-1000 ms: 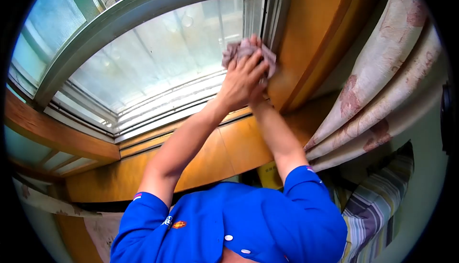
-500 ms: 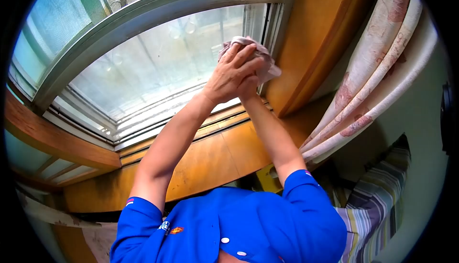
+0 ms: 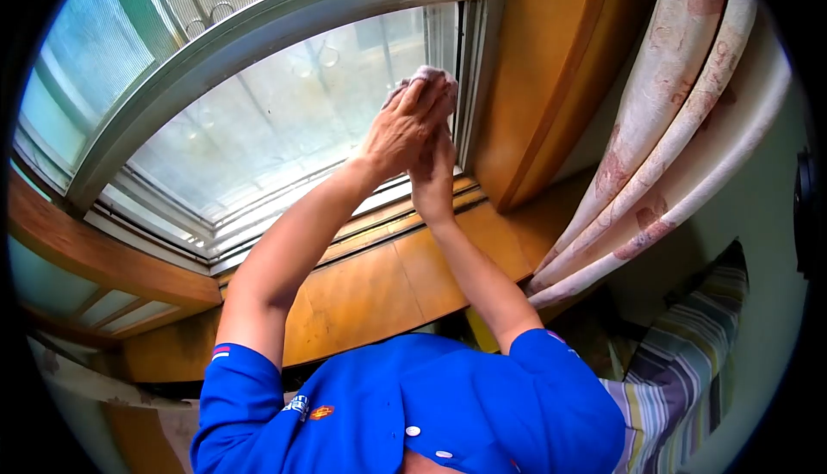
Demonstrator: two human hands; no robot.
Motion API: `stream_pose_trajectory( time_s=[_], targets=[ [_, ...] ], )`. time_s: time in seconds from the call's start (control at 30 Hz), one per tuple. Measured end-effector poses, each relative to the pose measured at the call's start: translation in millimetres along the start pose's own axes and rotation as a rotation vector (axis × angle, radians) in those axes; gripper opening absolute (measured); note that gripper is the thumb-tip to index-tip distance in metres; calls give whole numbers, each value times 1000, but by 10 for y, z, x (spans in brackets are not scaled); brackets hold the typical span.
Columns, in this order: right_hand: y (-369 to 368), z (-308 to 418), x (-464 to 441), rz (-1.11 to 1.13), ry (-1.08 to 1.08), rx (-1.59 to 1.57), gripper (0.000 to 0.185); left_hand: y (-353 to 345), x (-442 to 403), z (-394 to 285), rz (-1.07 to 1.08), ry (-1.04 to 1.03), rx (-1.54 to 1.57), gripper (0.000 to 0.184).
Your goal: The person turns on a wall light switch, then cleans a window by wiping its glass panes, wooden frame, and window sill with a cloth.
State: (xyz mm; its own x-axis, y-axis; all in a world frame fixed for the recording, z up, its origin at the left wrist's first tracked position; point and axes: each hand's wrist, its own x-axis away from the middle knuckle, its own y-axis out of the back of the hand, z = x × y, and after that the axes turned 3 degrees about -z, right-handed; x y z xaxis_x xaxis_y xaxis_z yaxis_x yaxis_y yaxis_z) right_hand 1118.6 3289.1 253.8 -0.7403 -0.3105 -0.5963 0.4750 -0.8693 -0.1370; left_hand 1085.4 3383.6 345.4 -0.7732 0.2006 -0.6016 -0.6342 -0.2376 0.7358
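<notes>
A crumpled pinkish-grey cloth (image 3: 428, 75) is bunched between both hands near the right side of the window pane (image 3: 276, 112). My left hand (image 3: 402, 130) lies over it, fingers bent around its upper part. Below and to the right is my right hand (image 3: 433, 164), pressed up against the left one. It closes on the cloth from the other side, its fingertips mostly covered. Whether the cloth touches the glass right now is hard to make out.
A metal window frame (image 3: 284, 33) arches around the pane. The wooden sill (image 3: 370, 289) with dark track grooves runs below. To the right stand a wooden panel (image 3: 538, 69) and a floral curtain (image 3: 655, 130). Striped fabric (image 3: 689, 345) hangs lower right.
Both hands and the cloth have shifted left, off the side frame. Less of the cloth shows now, drawn in tighter between the hands. The view has also moved slightly.
</notes>
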Motion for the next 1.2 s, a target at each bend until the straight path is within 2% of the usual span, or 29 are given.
stream_pose_trajectory(
  time_s=[0.07,0.13,0.2,0.23,0.33,0.4,0.43,0.5,0.53,0.63,0.73,0.8,0.87,0.9,1.0,1.07,1.1,1.13,1.2],
  targets=[
    [-25,278,-252,19,59,-98,70,107,-216,91,-88,-31,-85,60],
    [-12,340,-556,-16,294,286,69,365,-546,197,-219,-57,-72,50],
    [22,464,-856,0,330,246,69,493,-812,246,-306,-49,-95,50],
    [25,489,-922,16,368,206,69,507,-845,225,-284,-36,-137,48],
    [23,488,-768,-5,396,310,71,453,-749,149,-281,39,-77,48],
    [6,450,-581,-36,379,315,68,144,-435,99,-265,-26,-133,50],
    [7,414,-452,-62,360,323,65,3,-291,42,-174,-48,-189,51],
    [34,354,-365,-30,364,303,69,-87,-242,29,-193,-50,-143,51],
    [60,346,-385,22,364,278,73,-78,-288,49,-203,-52,-152,51],
    [73,556,-796,51,367,279,72,386,-747,90,-321,72,-178,47],
    [89,548,-964,98,446,221,70,345,-754,178,-382,8,-226,49],
    [38,315,-674,37,391,335,65,82,-572,176,-353,40,99,51],
    [23,2,-354,-1,300,146,64,-178,-255,-17,-96,-33,-108,63],
    [-30,-163,-153,-33,129,27,64,-309,-61,-110,-30,-37,-107,65],
    [-19,-523,238,-43,-72,-153,71,-607,282,-318,127,-32,-112,64],
    [83,-602,324,1,-79,206,71,-573,315,-392,132,-18,-105,59],
    [107,-659,326,-39,-23,211,62,-565,314,-413,133,-20,-100,57],
    [143,-716,310,-30,-29,211,62,-559,319,-424,137,-22,-96,56],
    [224,-780,286,-78,-462,-561,49,-681,393,-399,97,-16,-67,54]
  ],
)
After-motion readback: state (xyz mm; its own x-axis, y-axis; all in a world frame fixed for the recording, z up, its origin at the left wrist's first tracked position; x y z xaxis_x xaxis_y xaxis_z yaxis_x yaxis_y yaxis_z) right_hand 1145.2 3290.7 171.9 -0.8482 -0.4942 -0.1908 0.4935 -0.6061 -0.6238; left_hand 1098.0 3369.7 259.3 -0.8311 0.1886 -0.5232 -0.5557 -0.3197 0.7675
